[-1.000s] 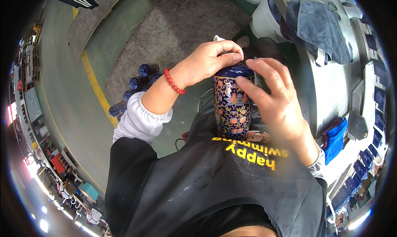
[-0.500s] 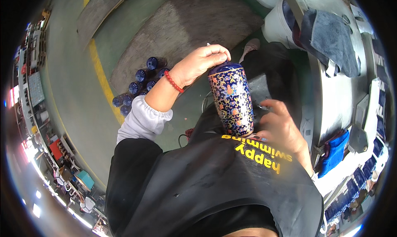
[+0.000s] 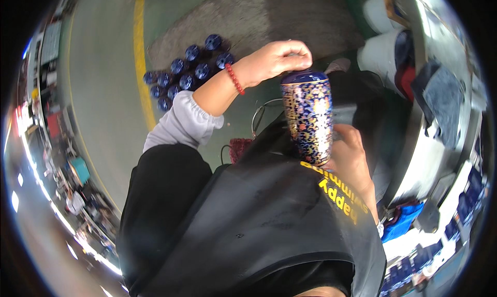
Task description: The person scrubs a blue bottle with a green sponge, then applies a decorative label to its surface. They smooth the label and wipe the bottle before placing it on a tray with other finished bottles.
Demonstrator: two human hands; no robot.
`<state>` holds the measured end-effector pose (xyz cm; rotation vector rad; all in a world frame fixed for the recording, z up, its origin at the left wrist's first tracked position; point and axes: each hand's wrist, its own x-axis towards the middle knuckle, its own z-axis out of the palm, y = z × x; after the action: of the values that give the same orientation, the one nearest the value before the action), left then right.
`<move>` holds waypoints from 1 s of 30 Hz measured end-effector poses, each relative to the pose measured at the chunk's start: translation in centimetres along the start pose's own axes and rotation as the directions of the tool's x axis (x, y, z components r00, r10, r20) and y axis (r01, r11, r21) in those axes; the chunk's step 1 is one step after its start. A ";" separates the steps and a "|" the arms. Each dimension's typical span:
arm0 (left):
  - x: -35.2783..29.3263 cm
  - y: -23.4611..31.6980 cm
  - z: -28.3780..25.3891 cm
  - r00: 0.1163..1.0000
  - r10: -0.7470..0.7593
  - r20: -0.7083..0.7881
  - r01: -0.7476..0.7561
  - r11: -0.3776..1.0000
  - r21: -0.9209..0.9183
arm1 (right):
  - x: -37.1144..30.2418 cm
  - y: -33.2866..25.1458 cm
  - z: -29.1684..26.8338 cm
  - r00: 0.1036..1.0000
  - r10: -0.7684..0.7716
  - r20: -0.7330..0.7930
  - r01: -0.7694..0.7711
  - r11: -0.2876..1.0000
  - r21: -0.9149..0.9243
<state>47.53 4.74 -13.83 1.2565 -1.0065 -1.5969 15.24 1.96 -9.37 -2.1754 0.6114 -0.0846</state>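
A dark blue vase (image 3: 310,118) with a dense gold and coloured floral pattern stands over my lap, slightly tilted, its plain glossy blue shoulder at the far end. At that end my left hand (image 3: 277,63), with a red bead bracelet at the wrist, closes its fingers round the narrow neck, which they mostly cover. My right hand (image 3: 349,157) is curled against the vase's lower right side near its base. Some of its fingertips are hidden behind the vase.
Several blue vases (image 3: 192,52) stand grouped on the floor at the far left, beside a yellow line (image 3: 140,53). White buckets (image 3: 380,56) and a bench with a grey cloth (image 3: 440,103) are on the right. A blue cloth (image 3: 404,222) lies nearer.
The view has shifted, so the floor vases show more fully. My right hand has moved in against the vase's lower side; before, its fingers were apart. My left hand stays at the neck.
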 end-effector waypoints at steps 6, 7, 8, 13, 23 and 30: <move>-4.2 4.2 -2.1 0.861 0.438 -0.261 -0.342 0.875 0.341 | 4.2 1.3 -0.8 0.966 -0.144 -0.216 0.104 0.977 -0.189; -5.1 5.0 -2.8 0.874 0.385 -0.296 -0.264 0.888 0.375 | 5.3 1.5 -1.4 0.966 -0.132 -0.221 0.074 0.964 -0.254; -5.7 5.9 -3.9 0.826 0.498 -0.263 -0.297 0.782 0.548 | 6.1 1.5 -2.0 0.963 -0.128 -0.238 0.049 0.949 -0.310; -6.5 4.5 -8.2 0.575 0.760 -0.303 0.013 0.361 0.932 | 7.0 1.2 -7.2 0.892 -0.172 -0.418 -0.089 0.840 -0.535; -14.5 -7.3 -32.0 0.423 0.700 -0.576 0.622 0.238 0.746 | 4.5 7.3 -12.8 0.921 -0.169 -0.350 -0.252 0.424 -0.870; -23.0 -18.5 -41.7 0.189 0.597 -0.779 0.836 0.318 0.446 | 4.4 10.8 -13.5 0.914 -0.208 -0.348 -0.303 0.221 -0.927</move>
<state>89.12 28.66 -31.48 2.7861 -0.7344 0.4883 11.17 -15.45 -9.64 -3.4761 1.2272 -0.1461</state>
